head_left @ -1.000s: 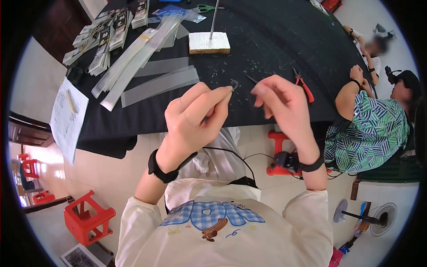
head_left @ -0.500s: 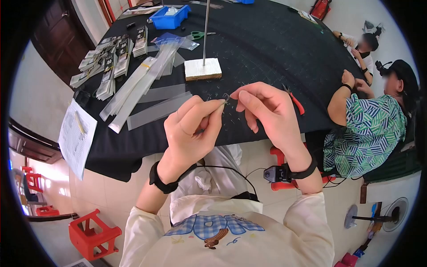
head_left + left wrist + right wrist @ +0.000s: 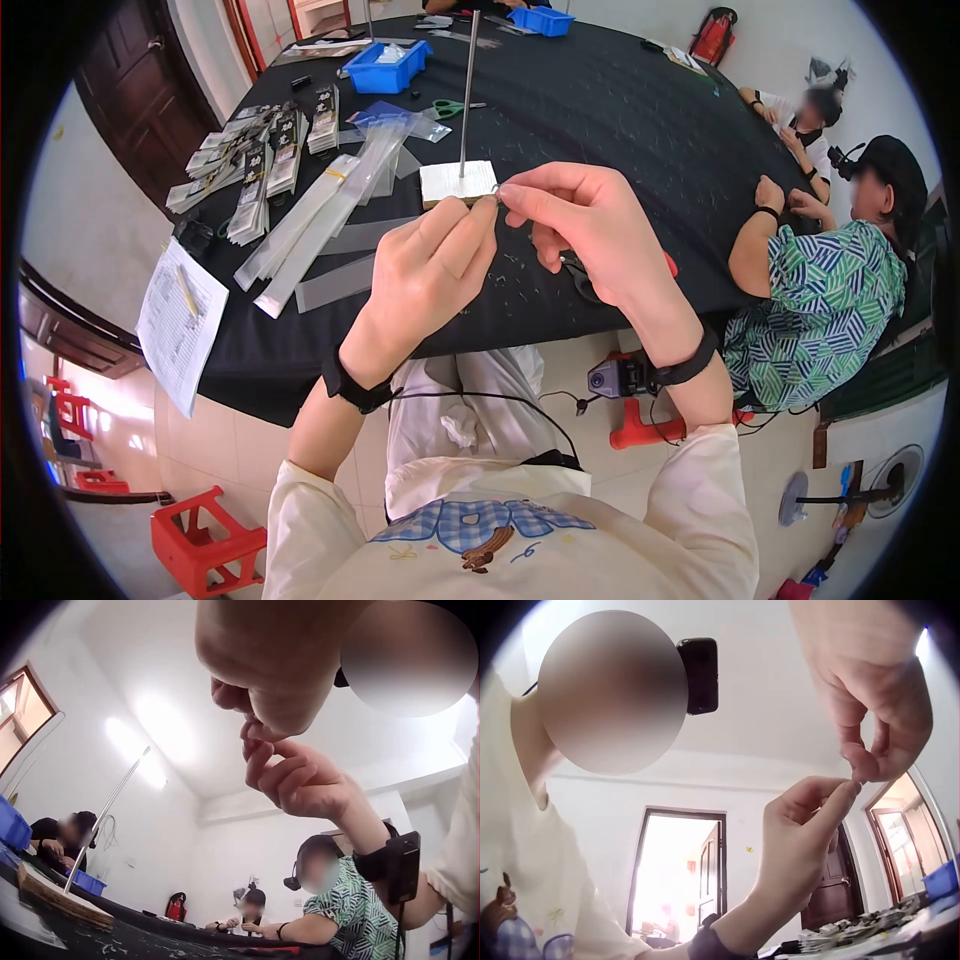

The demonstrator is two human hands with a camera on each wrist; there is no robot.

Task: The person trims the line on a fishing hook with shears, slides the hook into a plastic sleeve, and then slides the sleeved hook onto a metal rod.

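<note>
My head camera [image 3: 700,676] looks forward and down on the desk [image 3: 640,110], my left hand [image 3: 425,255] and right hand [image 3: 600,230] mid-frame. Close below them, the wrist cameras [image 3: 608,380] tilt upward, the left facing rightward, the right leftward past my shirt [image 3: 562,862]. Head and left wrist views share the metal rod [image 3: 469,95].

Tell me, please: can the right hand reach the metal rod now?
Probably yes: the metal rod stands near the right hand, with nothing visible blocking its upper part, though that hand looks busy together with the left hand.
</note>
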